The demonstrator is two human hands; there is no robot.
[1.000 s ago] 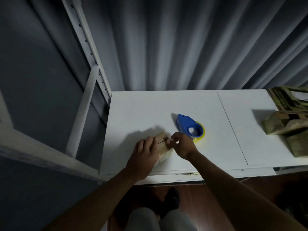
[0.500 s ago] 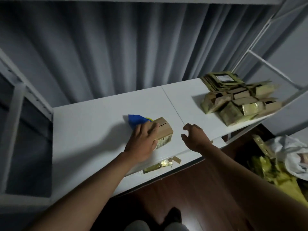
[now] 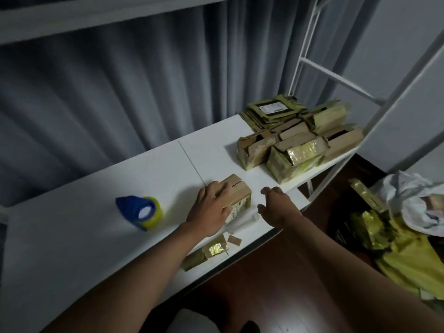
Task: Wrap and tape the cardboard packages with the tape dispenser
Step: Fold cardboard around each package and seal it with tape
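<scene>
A small cardboard package point(image 3: 239, 192) with yellow tape on its near side sits on the white table point(image 3: 84, 236) near the front edge. My left hand point(image 3: 211, 207) lies on top of it with fingers laid over its left half. Just right of the package, my right hand point(image 3: 276, 205) hovers above the table with loosely spread fingers, holding nothing. The blue tape dispenser point(image 3: 139, 211) with a yellow roll stands on the table to the left of my left hand, apart from it.
A pile of taped cardboard packages point(image 3: 298, 143) fills the table's right end beside a white ladder frame point(image 3: 336, 75). Tape and cardboard scraps point(image 3: 211, 251) lie at the front edge. Yellow wrapping and a white bag point(image 3: 413, 212) lie on the floor at right.
The view swung right, revealing the pile. My left hand slid the package rightward away from the dispenser. My right hand let go of the package and now hovers beside it.
</scene>
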